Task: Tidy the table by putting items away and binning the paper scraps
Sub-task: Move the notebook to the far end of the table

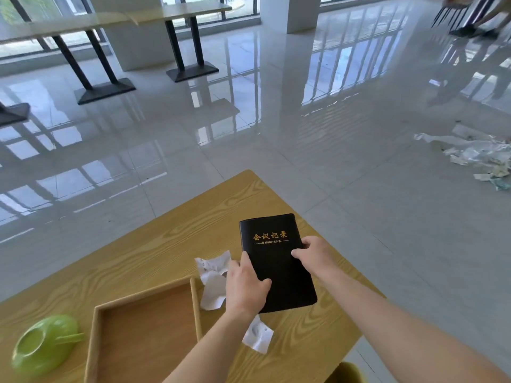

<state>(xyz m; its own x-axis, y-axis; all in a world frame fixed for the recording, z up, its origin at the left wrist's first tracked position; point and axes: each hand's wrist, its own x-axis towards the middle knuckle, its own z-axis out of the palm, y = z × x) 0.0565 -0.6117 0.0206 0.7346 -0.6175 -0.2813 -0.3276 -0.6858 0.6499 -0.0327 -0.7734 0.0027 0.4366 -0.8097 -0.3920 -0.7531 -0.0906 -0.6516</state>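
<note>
I hold the black notebook (pixel 276 261) above the counter (pixel 154 244), my left hand (pixel 244 286) clasping its near edge and my right hand (pixel 311 254) its far side. Putting it away is the step in hand. Next it should go into the empty wooden tray (pixel 143 327) at eight o'clock, leaving the paper scraps (pixel 213 280) for the bin.

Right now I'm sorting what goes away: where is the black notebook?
In the head view, the black notebook is held in both hands, left hand and right hand, right of the wooden tray.
</note>
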